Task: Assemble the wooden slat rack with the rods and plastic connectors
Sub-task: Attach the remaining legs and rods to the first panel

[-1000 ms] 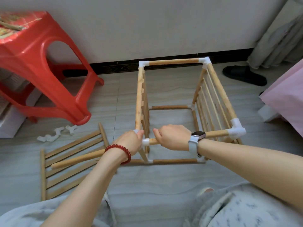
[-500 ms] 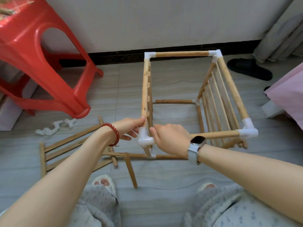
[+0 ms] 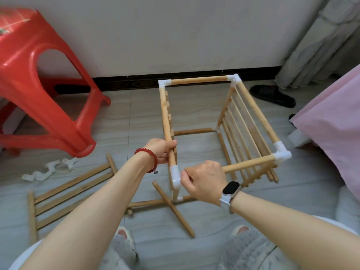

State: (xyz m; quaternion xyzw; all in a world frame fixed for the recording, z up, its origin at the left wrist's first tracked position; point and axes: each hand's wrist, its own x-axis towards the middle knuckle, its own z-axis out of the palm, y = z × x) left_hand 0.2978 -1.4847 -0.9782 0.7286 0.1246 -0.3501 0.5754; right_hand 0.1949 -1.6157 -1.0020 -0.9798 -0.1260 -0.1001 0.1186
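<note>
The rack frame (image 3: 214, 123) stands on the floor straight ahead of the person, right of the red stool (image 3: 39, 78). Its near top rod (image 3: 249, 165) runs left to right into the near-left white corner piece (image 3: 175, 176). The right hand (image 3: 204, 182), closed around that rod beside the corner, is nearer; the left hand (image 3: 161, 150) grips the left rail (image 3: 165, 117) just beyond it.

Pale grey tile floor (image 3: 194, 114) with faint streaks. Plain off-white wall (image 3: 175, 36) behind, dark patterned skirting board (image 3: 126, 83) along its base. Red plastic stool (image 3: 39, 75) at left, near wall. Grey curtain (image 3: 321, 39) hanging in right corner. Black slipper (image 3: 272, 95) on floor below curtain. Pink fabric (image 3: 335, 121) at right edge. Soft, even daylight.
</note>
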